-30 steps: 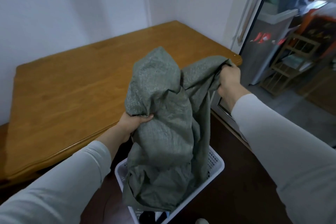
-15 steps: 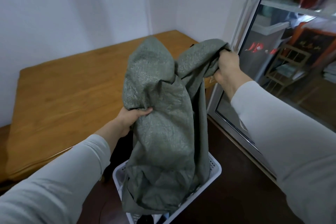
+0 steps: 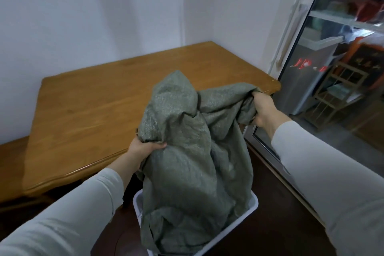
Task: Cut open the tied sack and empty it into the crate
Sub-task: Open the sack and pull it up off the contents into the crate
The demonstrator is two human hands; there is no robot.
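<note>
A grey-green woven sack (image 3: pixel 193 162) hangs upside down, its lower end drooping into a white plastic crate (image 3: pixel 252 209) on the dark floor. My left hand (image 3: pixel 143 149) grips a fold on the sack's left side. At the upper right corner of the sack, my right hand (image 3: pixel 262 110) clutches bunched fabric. The sack looks limp and crumpled. It hides most of the crate's inside, so I cannot see what lies in there.
A wooden table (image 3: pixel 104 114) stands in the room's corner just beyond the sack, its front edge near my left wrist. A glass sliding door (image 3: pixel 311 100) runs along the right, close to the crate. White walls rise behind the table.
Both hands have dropped with the sack after lifting it half a second ago; the view has tilted up, showing more wall. The grips are unchanged.
</note>
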